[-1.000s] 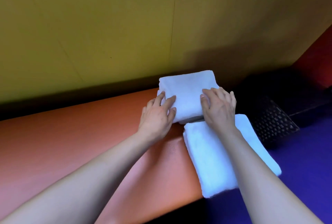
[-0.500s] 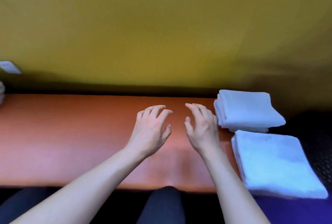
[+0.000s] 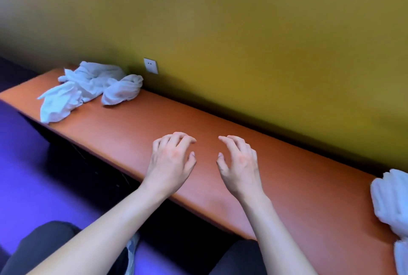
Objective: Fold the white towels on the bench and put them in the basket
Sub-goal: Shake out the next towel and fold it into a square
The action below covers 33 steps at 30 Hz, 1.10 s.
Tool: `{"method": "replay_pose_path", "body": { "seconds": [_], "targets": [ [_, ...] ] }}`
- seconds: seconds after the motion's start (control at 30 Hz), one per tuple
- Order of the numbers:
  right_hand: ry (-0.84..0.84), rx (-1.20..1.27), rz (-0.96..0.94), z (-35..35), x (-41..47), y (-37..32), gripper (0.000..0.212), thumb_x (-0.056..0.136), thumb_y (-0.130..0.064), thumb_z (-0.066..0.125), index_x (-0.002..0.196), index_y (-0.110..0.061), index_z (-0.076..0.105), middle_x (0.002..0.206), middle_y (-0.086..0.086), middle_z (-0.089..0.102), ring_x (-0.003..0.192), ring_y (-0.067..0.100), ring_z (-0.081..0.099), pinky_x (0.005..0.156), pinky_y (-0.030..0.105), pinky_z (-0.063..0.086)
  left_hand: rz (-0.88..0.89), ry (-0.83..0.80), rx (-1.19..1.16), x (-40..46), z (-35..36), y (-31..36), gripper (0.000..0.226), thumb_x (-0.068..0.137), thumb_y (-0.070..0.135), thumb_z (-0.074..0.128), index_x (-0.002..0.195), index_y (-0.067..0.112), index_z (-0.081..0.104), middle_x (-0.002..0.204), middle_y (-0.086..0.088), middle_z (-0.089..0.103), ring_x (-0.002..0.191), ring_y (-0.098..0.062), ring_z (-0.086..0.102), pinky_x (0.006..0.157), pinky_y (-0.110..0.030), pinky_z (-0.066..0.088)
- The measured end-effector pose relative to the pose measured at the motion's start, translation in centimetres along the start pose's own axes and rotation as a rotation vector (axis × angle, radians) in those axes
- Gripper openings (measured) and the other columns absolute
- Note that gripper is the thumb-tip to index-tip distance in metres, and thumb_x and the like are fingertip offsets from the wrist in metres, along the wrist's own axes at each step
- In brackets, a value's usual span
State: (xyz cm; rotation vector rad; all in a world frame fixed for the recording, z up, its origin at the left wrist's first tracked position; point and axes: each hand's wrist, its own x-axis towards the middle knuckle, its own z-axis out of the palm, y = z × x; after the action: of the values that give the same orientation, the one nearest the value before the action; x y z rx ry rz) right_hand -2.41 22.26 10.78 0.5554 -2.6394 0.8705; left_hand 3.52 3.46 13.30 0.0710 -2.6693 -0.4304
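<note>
White terry, crumpled and unfolded, lies in a heap of towels (image 3: 88, 87) at the far left end of the orange worktop (image 3: 136, 124), close to the yellow wall (image 3: 242, 31); one loose towel trails toward the worktop's front edge, another is bunched into a knot on the wall side. Well apart from that heap, at the right end, the folded towels (image 3: 390, 199) show only as a blurred white stack cut off by the picture's edge; how many are there I cannot tell. Between the two lots both hands hover over bare worktop, palms down, wrists level, forearms reaching in from below; the left hand (image 3: 171, 162) has its fingers spread and loosely curled, its grip holding nothing; the right hand (image 3: 239, 162) mirrors it, fingers arched, thumb turned inward, likewise holding nothing; the two hands sit near each other without touching. A white wall socket (image 3: 151, 66) is set just above the worktop behind the heap; the floor (image 3: 33, 175) in front glows purple-blue; dark trouser knees (image 3: 44, 246) show at the bottom.
</note>
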Motion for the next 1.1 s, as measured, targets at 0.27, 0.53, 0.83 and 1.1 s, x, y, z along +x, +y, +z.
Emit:
{"method": "replay_pose_path", "body": {
  "seconds": [0.27,0.53,0.83,1.1],
  "targets": [
    [-0.136,0.043,-0.099,11.0,7.3,-9.5,0.044,0.091,-0.023,0.061,0.135,-0.027,0.058,0.131,-0.003,0.055,0.115,0.019,0.054,0.097,0.037,0.04,-0.158,0.001,0.063,1.6,-2.4,-14.9,0.027,0.089,0.031,0.063,0.116,0.027,0.063,0.114,0.011,0.06,0.106,-0.02,0.056,0.095,-0.037,0.039],
    [-0.256,0.011,-0.132,23.2,15.6,-13.7,0.046,0.089,-0.022,0.06,0.135,-0.026,0.058,0.128,-0.003,0.055,0.109,0.021,0.054,0.094,0.037,0.039,-0.223,-0.03,0.113,6.2,0.8,-28.1,0.028,0.089,0.034,0.059,0.116,0.027,0.062,0.113,0.007,0.059,0.107,-0.022,0.057,0.096,-0.039,0.04],
    [-0.397,-0.089,-0.109,34.3,23.1,-13.0,0.049,0.089,-0.024,0.059,0.138,-0.026,0.055,0.131,0.003,0.055,0.114,0.028,0.055,0.099,0.041,0.039,-0.298,-0.123,0.182,17.2,8.5,-41.5,0.05,0.088,0.03,0.057,0.137,0.021,0.054,0.129,-0.005,0.056,0.113,-0.033,0.055,0.094,-0.045,0.04],
    [-0.504,-0.226,-0.041,38.7,24.6,-8.4,0.057,0.093,-0.033,0.053,0.149,-0.032,0.039,0.149,0.0,0.044,0.135,0.025,0.042,0.114,0.039,0.029,-0.313,-0.115,0.383,27.4,12.7,-49.7,0.092,0.084,0.039,0.067,0.161,0.028,0.018,0.165,-0.011,0.024,0.147,-0.039,0.029,0.108,-0.055,0.037]
  ]
}}
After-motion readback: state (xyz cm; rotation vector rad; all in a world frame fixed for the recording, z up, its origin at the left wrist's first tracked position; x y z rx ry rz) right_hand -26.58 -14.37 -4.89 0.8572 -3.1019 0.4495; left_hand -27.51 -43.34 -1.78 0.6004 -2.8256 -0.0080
